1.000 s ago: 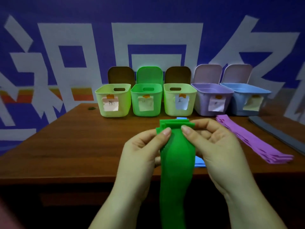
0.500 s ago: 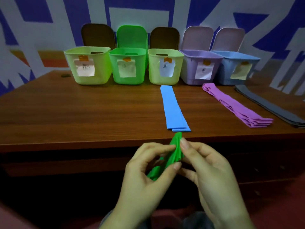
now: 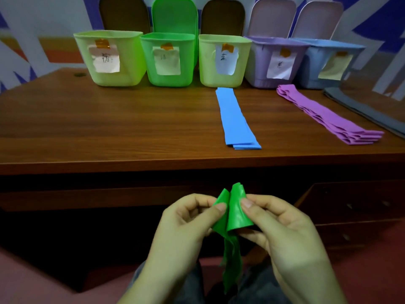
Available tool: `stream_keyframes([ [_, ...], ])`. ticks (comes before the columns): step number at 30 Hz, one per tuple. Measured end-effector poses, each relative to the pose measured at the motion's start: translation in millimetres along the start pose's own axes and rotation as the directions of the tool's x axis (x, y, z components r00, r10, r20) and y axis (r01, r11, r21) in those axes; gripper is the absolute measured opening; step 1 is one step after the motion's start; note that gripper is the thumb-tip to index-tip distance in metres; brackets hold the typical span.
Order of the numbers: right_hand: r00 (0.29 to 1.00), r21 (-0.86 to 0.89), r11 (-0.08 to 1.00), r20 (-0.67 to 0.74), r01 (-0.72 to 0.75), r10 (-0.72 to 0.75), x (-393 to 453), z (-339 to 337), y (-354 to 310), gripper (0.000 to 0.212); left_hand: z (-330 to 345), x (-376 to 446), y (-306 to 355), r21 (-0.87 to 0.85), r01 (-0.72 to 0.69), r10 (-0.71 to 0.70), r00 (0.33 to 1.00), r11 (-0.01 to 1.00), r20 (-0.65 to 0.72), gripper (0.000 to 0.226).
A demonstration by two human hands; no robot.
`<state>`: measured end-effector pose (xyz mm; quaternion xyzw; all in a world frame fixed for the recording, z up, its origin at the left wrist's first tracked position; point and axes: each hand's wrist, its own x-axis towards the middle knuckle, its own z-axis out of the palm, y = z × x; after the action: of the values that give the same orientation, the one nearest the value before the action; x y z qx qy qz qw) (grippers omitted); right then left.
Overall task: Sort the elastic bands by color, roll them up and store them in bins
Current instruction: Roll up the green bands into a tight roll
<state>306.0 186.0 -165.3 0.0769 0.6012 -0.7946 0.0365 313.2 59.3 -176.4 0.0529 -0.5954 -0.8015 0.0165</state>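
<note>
1. Green band (image 3: pixel 235 212) is in both hands, below and in front of the desk (image 3: pixel 109 132) edge, over the person's lap. The left hand (image 3: pixel 186 229) pinches one fold between thumb and fingers; the right hand (image 3: pixel 278 229) curls round the started roll, thumb on top. A loose tail hangs down between the wrists.
2. By my reading, rolling has only just begun: the top is curled into a short cone, and most of the length is still unrolled.
3. Sorting looks done. Blue bands (image 3: pixel 235 119) lie stacked flat on the desk before the middle bin (image 3: pixel 224 60), purple bands (image 3: pixel 324 115) before the purple bin (image 3: pixel 274 62), and grey bands (image 3: pixel 368 110) at the desk's right edge.
4. Left to do, I judge: finish this roll, drop it in the green bin (image 3: pixel 168 59), then roll and store the three stacks.
5. Hidden or unclear: no bin's inside shows, so I cannot tell whether any rolls are already stored. The grey stack is cut off at the right. Label writing is mostly too blurred to read. The green tail's end is lost in shadow.
</note>
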Motion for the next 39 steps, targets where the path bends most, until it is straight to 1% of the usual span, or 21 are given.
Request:
stream_keyframes([
  [2,1.000,-0.016,1.000,-0.022,0.004,-0.005,1,-4,5,0.021,-6,3,-7,-0.073,0.114,-0.112,0.993,0.991,0.031,0.012],
  [4,1.000,-0.042,0.999,-0.029,0.002,-0.003,2,-7,8,0.018,-10,4,-15,-0.172,0.215,-0.217,0.976,0.961,0.011,0.015],
  [7,0.995,-0.154,0.986,-0.070,0.062,-0.074,7,-12,14,0.015,-20,11,-23,-0.370,0.291,-0.326,0.945,0.882,-0.034,0.027],
  [9,0.981,-0.237,0.962,-0.104,0.133,-0.162,11,-14,17,0.017,-25,15,-25,-0.430,0.303,-0.366,0.928,0.850,-0.069,0.037],
  [13,0.957,-0.350,0.907,-0.083,0.232,-0.277,15,-3,25,0.021,-22,15,-23,-0.392,0.251,-0.320,0.940,0.885,-0.120,0.026],
  [18,0.938,-0.397,0.862,-0.005,0.316,-0.346,16,15,31,0.018,-7,11,-16,-0.361,0.206,-0.254,0.963,0.910,-0.093,0.022],
  [22,0.945,-0.389,0.867,0.029,0.312,-0.326,14,18,34,0.017,-6,9,-12,-0.330,0.175,-0.202,0.978,0.928,-0.047,0.021],
  [25,0.948,-0.396,0.865,0.052,0.309,-0.315,13,18,37,0.019,-9,8,-10,-0.270,0.155,-0.175,0.983,0.950,-0.050,0.019],
  [27,0.950,-0.377,0.873,0.076,0.308,-0.302,11,18,35,0.014,-11,8,-10,-0.248,0.134,-0.158,0.984,0.960,-0.077,0.015],
  [29,0.950,-0.343,0.886,0.105,0.313,-0.294,10,20,32,0.005,-14,9,-9,-0.237,0.120,-0.143,0.986,0.964,-0.083,0.010],
  [31,0.948,-0.325,0.891,0.121,0.317,-0.293,9,19,30,0.013,-16,9,-8,-0.214,0.106,-0.123,0.990,0.971,-0.066,0.011],
  [32,0.948,-0.319,0.893,0.125,0.318,-0.293,9,19,30,0.014,-17,9,-8,-0.205,0.101,-0.116,0.992,0.973,-0.059,0.012],
  [35,0.955,-0.287,0.912,0.127,0.294,-0.267,8,20,29,0.004,-21,9,-8,-0.181,0.088,-0.096,0.995,0.980,-0.034,0.014],
  [37,0.962,-0.280,0.922,0.137,0.267,-0.237,8,18,28,0.014,-23,9,-9,-0.141,0.087,-0.091,0.996,0.986,-0.021,0.020],
  [39,0.966,-0.300,0.920,0.138,0.253,-0.220,7,18,27,0.017,-25,9,-9,-0.063,0.082,-0.083,0.996,0.995,-0.012,0.025],
])
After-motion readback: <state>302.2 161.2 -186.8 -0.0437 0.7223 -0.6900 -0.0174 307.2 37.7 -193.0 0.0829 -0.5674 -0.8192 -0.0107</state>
